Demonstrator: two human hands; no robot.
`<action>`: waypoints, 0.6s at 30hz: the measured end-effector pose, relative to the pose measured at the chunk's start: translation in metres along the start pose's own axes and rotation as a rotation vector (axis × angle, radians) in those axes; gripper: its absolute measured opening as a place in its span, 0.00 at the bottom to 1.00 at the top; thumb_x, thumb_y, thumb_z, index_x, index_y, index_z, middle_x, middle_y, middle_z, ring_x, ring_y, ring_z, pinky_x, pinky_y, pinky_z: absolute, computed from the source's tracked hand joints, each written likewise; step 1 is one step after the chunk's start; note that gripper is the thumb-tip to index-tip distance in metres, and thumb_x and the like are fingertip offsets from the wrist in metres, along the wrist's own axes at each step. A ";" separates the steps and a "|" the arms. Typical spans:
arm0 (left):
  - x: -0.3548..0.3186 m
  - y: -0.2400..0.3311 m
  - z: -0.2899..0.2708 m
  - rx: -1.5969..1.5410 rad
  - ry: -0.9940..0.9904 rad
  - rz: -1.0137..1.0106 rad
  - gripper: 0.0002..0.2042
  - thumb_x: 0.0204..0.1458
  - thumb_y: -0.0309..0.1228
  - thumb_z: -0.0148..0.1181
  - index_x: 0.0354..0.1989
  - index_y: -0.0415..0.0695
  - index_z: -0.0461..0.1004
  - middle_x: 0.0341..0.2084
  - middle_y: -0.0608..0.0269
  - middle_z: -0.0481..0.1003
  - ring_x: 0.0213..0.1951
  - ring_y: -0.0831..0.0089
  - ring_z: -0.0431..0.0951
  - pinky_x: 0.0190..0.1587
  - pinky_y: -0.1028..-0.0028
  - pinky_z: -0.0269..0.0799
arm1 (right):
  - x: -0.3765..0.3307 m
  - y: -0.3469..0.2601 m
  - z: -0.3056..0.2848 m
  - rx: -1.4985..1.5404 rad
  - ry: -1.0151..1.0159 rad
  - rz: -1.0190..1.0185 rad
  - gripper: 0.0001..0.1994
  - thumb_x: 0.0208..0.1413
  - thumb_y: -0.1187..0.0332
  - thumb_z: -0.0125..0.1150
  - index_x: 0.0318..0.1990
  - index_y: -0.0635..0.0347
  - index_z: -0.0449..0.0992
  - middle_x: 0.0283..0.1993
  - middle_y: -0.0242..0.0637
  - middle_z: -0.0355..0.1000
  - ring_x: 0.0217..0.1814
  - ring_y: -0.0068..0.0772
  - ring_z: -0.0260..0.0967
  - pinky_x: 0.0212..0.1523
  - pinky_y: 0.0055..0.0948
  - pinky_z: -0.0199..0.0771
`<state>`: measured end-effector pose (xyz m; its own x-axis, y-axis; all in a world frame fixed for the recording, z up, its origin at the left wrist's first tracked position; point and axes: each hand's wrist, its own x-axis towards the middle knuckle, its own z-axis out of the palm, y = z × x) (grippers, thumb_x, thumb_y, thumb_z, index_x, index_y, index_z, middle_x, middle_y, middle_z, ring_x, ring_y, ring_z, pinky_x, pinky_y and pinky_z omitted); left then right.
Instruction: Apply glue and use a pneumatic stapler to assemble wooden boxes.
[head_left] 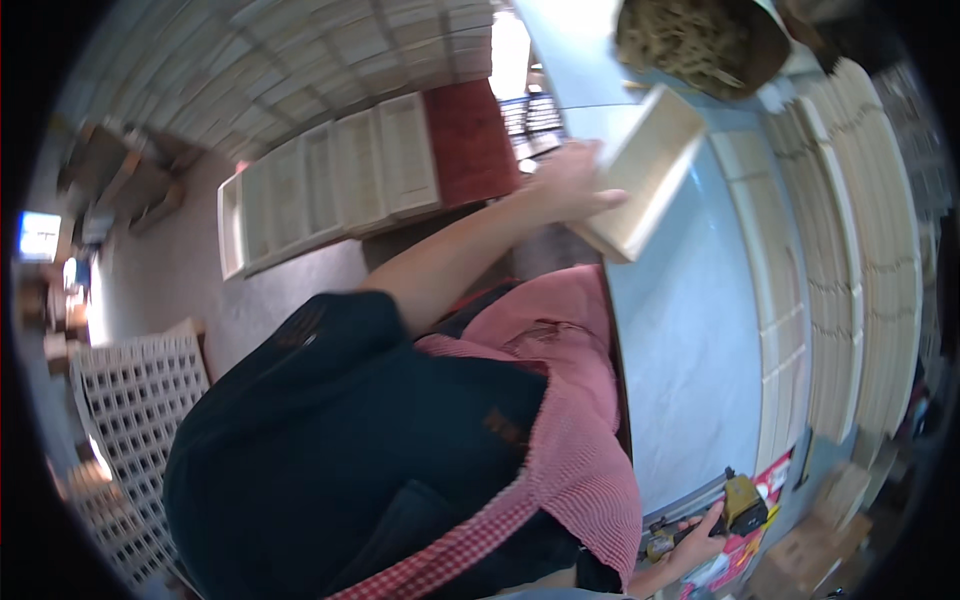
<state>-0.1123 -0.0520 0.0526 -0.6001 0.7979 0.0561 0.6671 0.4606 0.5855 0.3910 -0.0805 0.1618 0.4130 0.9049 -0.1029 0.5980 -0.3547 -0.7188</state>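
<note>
My left hand (572,185) grips one long side of a shallow wooden box (655,180), thumb over its rim. The box is pale, rectangular and tilted, held at the edge of a light blue-grey worktop (690,330). At the lower right, my right hand (697,543) is wrapped round the handle of a yellow and black power tool (742,505), which looks like a nail gun. It is beside the near right end of the worktop, well apart from the box. Part of its body is hidden by my fingers.
Wooden strips (770,300) lie along the worktop's far side, with tall stacks of thin boards (835,260) behind. A container of wood pieces (690,45) stands at the top. Several finished-looking wooden boxes (340,175) line a red surface (468,140) on the left.
</note>
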 end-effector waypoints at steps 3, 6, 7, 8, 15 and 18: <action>0.028 0.016 0.009 -0.039 -0.154 -0.100 0.16 0.58 0.35 0.55 0.49 0.35 0.74 0.43 0.46 0.78 0.42 0.50 0.78 0.45 0.55 0.75 | -0.002 0.014 0.005 -0.004 0.071 -0.027 0.16 0.66 0.56 0.61 0.43 0.62 0.73 0.18 0.28 0.64 0.15 0.17 0.58 0.15 0.18 0.62; 0.001 -0.019 0.005 -0.195 -0.078 -0.120 0.11 0.57 0.30 0.52 0.42 0.36 0.74 0.41 0.44 0.77 0.42 0.49 0.77 0.44 0.53 0.72 | -0.001 0.009 0.015 0.010 0.053 -0.067 0.16 0.66 0.56 0.61 0.43 0.62 0.73 0.18 0.28 0.64 0.15 0.17 0.58 0.14 0.18 0.62; -0.016 -0.035 0.003 -0.269 0.113 -0.120 0.10 0.57 0.29 0.52 0.42 0.36 0.74 0.40 0.45 0.76 0.41 0.48 0.76 0.43 0.54 0.72 | -0.003 0.008 0.017 0.017 0.064 -0.074 0.16 0.66 0.56 0.60 0.43 0.62 0.72 0.18 0.28 0.64 0.15 0.16 0.57 0.14 0.18 0.61; -0.031 -0.055 0.000 -0.339 0.305 -0.122 0.10 0.57 0.28 0.52 0.41 0.36 0.73 0.39 0.45 0.76 0.39 0.48 0.76 0.43 0.55 0.71 | -0.004 0.007 0.017 0.025 0.072 -0.081 0.16 0.66 0.56 0.60 0.43 0.62 0.72 0.19 0.28 0.64 0.15 0.16 0.57 0.13 0.18 0.61; -0.040 -0.195 0.042 -0.092 0.477 -0.441 0.16 0.56 0.29 0.53 0.51 0.37 0.73 0.42 0.46 0.76 0.47 0.48 0.73 0.49 0.55 0.70 | -0.003 -0.014 0.016 -0.092 -0.003 -0.023 0.14 0.66 0.59 0.61 0.44 0.63 0.71 0.23 0.31 0.67 0.19 0.20 0.62 0.20 0.20 0.68; -0.021 -0.233 0.084 0.139 0.685 -0.705 0.17 0.57 0.33 0.53 0.52 0.39 0.74 0.47 0.46 0.76 0.59 0.49 0.70 0.57 0.50 0.68 | 0.000 -0.023 0.016 -0.100 -0.022 -0.025 0.16 0.64 0.60 0.63 0.45 0.66 0.72 0.26 0.35 0.69 0.22 0.23 0.65 0.22 0.22 0.70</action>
<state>-0.2181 -0.1436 -0.1535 -0.9758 -0.0532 0.2122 0.0786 0.8199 0.5671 0.3665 -0.0683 0.1676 0.3831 0.9181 -0.1015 0.6737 -0.3529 -0.6493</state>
